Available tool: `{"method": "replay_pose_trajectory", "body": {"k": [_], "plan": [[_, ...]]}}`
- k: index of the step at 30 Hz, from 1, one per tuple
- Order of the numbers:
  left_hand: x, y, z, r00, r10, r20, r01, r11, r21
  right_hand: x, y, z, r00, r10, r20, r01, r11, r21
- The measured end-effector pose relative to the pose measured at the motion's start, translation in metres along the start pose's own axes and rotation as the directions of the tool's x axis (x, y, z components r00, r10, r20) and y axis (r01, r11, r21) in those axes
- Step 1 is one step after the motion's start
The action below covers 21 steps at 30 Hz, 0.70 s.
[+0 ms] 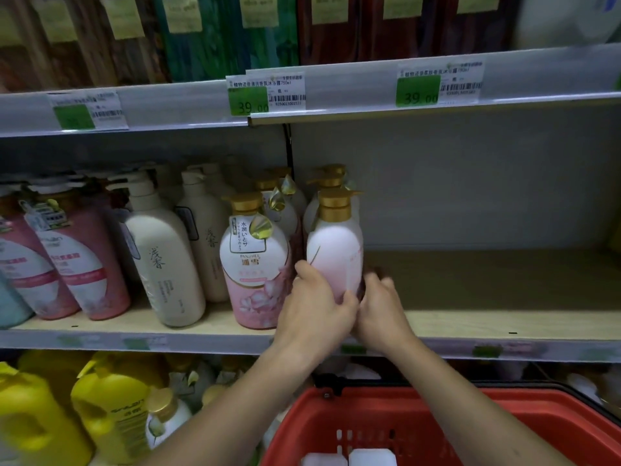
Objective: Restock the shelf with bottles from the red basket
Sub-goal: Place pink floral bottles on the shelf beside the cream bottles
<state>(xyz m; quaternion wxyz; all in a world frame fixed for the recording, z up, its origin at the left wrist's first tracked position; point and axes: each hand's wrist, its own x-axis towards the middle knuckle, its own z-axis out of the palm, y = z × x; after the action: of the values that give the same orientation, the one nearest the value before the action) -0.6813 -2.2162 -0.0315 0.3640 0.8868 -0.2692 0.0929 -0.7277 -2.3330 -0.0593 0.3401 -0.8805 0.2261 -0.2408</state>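
we see a shop aisle: tiered shelf point(470, 280) units with price tags point(265, 94) and barcodes clipped to the front rails, rows of identical pump bottles point(255, 264) faced outward, yellow jugs point(111, 408) below, and a red shopping basket point(437, 422).

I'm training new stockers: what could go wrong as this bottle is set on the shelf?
Both the left hand and right hand grip the pink bottle low, so it might tip. It stands close to the labelled bottle, which could get knocked. Its label seems to face away from the aisle.
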Motion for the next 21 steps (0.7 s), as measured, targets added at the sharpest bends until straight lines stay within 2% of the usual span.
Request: {"method": "replay_pose_trajectory", "body": {"k": [6, 8, 12, 14, 17, 19, 21], "plan": [[-0.014, -0.003, -0.003, 0.995, 0.079, -0.068, -0.080, 0.997, -0.017, 0.011, 0.005, -0.010, 0.976, 0.004, 0.219, -0.005, 1.000, 0.004], [-0.014, -0.003, -0.007, 0.993, 0.088, -0.077, -0.088, 0.996, -0.001, 0.011, 0.003, -0.005, 0.977, 0.002, 0.211, -0.004, 1.000, 0.008], [-0.016, -0.003, -0.013, 0.988, 0.092, -0.121, -0.091, 0.996, 0.018, 0.010, 0.000, -0.001, 0.998, 0.023, 0.056, -0.022, 1.000, -0.010], [-0.016, -0.003, -0.015, 0.986, 0.103, -0.129, -0.096, 0.994, 0.056, 0.010, 0.001, -0.004, 0.999, 0.025, 0.029, -0.025, 1.000, 0.008], [-0.011, -0.003, -0.020, 0.958, 0.211, -0.194, -0.177, 0.968, 0.179, 0.010, 0.007, -0.010, 0.997, 0.039, 0.069, -0.045, 0.995, 0.088], [-0.005, -0.002, -0.024, 0.919, 0.294, -0.263, -0.254, 0.951, 0.175, 0.013, 0.012, -0.017, 0.990, 0.073, 0.121, -0.093, 0.981, 0.170], [0.002, -0.002, -0.025, 0.908, 0.327, -0.263, -0.290, 0.942, 0.172, 0.020, 0.019, -0.023, 0.979, 0.056, 0.195, -0.106, 0.962, 0.252]]}}
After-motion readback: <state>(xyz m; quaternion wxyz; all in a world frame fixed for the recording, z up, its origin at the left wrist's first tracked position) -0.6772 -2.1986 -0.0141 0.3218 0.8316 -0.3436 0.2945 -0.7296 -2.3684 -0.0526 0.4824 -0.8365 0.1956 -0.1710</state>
